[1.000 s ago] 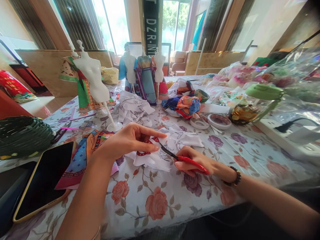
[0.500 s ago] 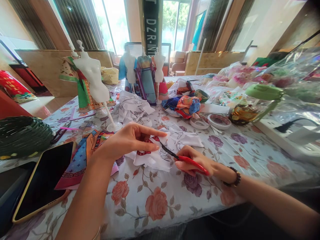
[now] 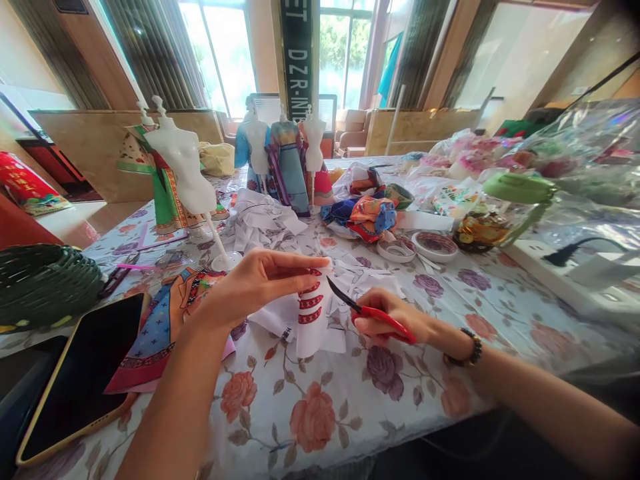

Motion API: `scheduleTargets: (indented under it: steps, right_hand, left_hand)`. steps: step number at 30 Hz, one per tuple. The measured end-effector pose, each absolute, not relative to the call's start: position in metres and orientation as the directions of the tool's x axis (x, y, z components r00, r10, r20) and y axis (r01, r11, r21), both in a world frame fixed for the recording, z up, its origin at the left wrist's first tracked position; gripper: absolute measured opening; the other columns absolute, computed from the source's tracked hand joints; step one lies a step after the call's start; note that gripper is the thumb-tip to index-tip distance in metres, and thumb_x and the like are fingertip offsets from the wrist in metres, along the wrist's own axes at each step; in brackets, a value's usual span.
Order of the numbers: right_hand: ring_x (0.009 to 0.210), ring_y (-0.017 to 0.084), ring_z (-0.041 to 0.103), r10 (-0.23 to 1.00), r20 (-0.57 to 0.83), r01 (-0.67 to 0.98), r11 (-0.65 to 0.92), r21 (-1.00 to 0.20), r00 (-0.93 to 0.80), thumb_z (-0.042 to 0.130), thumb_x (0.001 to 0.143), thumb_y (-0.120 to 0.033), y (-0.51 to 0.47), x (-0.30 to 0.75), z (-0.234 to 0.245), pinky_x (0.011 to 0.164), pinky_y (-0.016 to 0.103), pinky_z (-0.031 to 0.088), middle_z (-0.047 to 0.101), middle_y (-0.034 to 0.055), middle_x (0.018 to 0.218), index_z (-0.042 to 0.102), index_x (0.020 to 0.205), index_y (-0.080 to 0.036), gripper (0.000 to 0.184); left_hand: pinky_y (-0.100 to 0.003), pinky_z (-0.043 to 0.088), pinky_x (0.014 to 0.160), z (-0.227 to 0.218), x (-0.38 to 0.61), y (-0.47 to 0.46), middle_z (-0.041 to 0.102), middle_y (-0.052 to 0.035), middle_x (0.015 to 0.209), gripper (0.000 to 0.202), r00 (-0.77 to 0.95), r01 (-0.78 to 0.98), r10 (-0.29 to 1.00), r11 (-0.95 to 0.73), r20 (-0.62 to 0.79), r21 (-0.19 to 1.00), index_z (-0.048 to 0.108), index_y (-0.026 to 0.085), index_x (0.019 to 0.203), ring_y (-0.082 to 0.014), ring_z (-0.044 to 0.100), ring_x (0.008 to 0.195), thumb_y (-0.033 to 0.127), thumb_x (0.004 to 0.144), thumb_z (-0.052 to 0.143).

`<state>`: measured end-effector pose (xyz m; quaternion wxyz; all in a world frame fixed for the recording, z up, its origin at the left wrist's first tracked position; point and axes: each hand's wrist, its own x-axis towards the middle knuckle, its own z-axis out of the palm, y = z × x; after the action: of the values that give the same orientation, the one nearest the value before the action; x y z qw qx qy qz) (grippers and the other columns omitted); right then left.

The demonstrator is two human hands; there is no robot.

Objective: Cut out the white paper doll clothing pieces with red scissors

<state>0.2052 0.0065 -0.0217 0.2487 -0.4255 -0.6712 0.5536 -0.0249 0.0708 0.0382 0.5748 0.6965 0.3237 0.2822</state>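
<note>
Between thumb and fingers, my left hand pinches a white piece of fabric or paper printed with several curved red bands. It hangs down from the fingertips over the table. My right hand grips a pair of scissors with red handles and dark blades. The blades point up and left, close to the right edge of the printed piece, and look nearly closed. White scraps lie behind both hands. Under my left forearm rests a blue, orange and pink patterned doll garment.
A bare white mannequin stands at left; dressed mannequins are farther back. A phone and dark green basket lie left. Tape rolls, a green-lidded bottle and a white power strip sit right.
The printed piece has turned and now hangs upright, showing more red bands. The scissor blades have come away from it slightly. My left hand has straightened its fingers over its top.
</note>
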Motion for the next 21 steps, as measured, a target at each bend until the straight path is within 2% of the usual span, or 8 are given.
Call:
scheduleTargets:
  steps: [5, 8, 10, 12, 14, 18, 21]
  right_hand:
    - [0.047, 0.007, 0.037, 0.834, -0.119, 0.37, 0.107, -0.923, -0.539, 0.057, 0.084, -0.053, 0.007, 0.219, -0.007, 0.043, 0.022, 0.028, 0.045, -0.0048, 0.051, 0.049, 0.056, -0.017, 0.046]
    - [0.048, 0.008, 0.036, 0.852, -0.126, 0.416, 0.114, -0.902, -0.507, 0.055, 0.084, -0.054, 0.005, 0.223, 0.003, 0.044, 0.024, 0.028, 0.044, -0.0042, 0.053, 0.046, 0.056, -0.018, 0.046]
    - [0.05, 0.009, 0.032, 0.882, -0.08, 0.48, 0.175, -0.86, -0.464, 0.056, 0.083, -0.054, 0.003, 0.223, 0.009, 0.046, 0.025, 0.026, 0.038, -0.0053, 0.053, 0.041, 0.055, -0.019, 0.048]
    - [0.051, 0.009, 0.028, 0.919, 0.013, 0.618, 0.275, -0.736, -0.394, 0.06, 0.082, -0.054, 0.0, 0.222, 0.013, 0.048, 0.026, 0.023, 0.031, -0.0062, 0.053, 0.034, 0.054, -0.02, 0.051]
    - [0.051, 0.009, 0.027, 0.942, 0.12, 0.775, 0.327, -0.541, -0.313, 0.061, 0.081, -0.055, -0.005, 0.22, 0.017, 0.048, 0.027, 0.022, 0.031, -0.0063, 0.05, 0.032, 0.053, -0.02, 0.053]
    - [0.044, 0.01, 0.03, 0.95, 0.246, 0.941, 0.249, -0.23, -0.191, 0.057, 0.08, -0.057, -0.014, 0.215, 0.019, 0.048, 0.028, 0.022, 0.04, -0.0036, 0.046, 0.037, 0.053, -0.021, 0.049]
    - [0.043, 0.013, 0.036, 0.94, 0.312, 0.975, 0.187, -0.123, -0.141, 0.054, 0.08, -0.055, -0.018, 0.211, 0.019, 0.049, 0.029, 0.023, 0.047, -0.0006, 0.045, 0.04, 0.053, -0.022, 0.045]
  left_hand:
    - [-0.015, 0.056, 0.079, 0.036, -0.019, 0.07, 0.078, 0.0017, 0.102, 0.023, 0.571, 0.092, 0.819, -0.128, 0.053, 0.988, 0.078, 0.03, 0.092, -0.013, 0.072, 0.093, 0.021, 0.071, 0.078]
    - [-0.017, 0.058, 0.078, 0.033, -0.016, 0.07, 0.079, 0.0007, 0.096, 0.024, 0.541, 0.071, 0.84, -0.109, 0.054, 0.992, 0.079, 0.028, 0.091, -0.0139, 0.073, 0.087, 0.02, 0.068, 0.08]
    - [-0.018, 0.059, 0.076, 0.032, -0.014, 0.07, 0.079, 0.001, 0.092, 0.026, 0.519, 0.06, 0.853, -0.095, 0.05, 0.994, 0.079, 0.028, 0.089, -0.0138, 0.074, 0.083, 0.019, 0.066, 0.082]
    - [-0.019, 0.06, 0.077, 0.032, -0.013, 0.069, 0.079, 0.0012, 0.09, 0.027, 0.498, 0.045, 0.865, -0.094, 0.059, 0.995, 0.079, 0.028, 0.09, -0.014, 0.074, 0.082, 0.019, 0.064, 0.083]
    - [-0.019, 0.06, 0.077, 0.031, -0.011, 0.068, 0.079, 0.0014, 0.089, 0.028, 0.481, 0.025, 0.873, -0.105, 0.08, 0.994, 0.079, 0.028, 0.09, -0.0138, 0.074, 0.081, 0.021, 0.064, 0.084]
    - [-0.019, 0.06, 0.071, 0.03, -0.007, 0.066, 0.079, 0.0023, 0.083, 0.027, 0.432, 0.014, 0.895, -0.131, 0.112, 0.991, 0.079, 0.028, 0.088, -0.0136, 0.073, 0.076, 0.022, 0.063, 0.085]
    - [-0.022, 0.061, 0.069, 0.028, -0.003, 0.065, 0.079, 0.002, 0.079, 0.03, 0.394, 0.022, 0.911, -0.14, 0.12, 0.99, 0.079, 0.027, 0.089, -0.0151, 0.073, 0.075, 0.022, 0.06, 0.086]
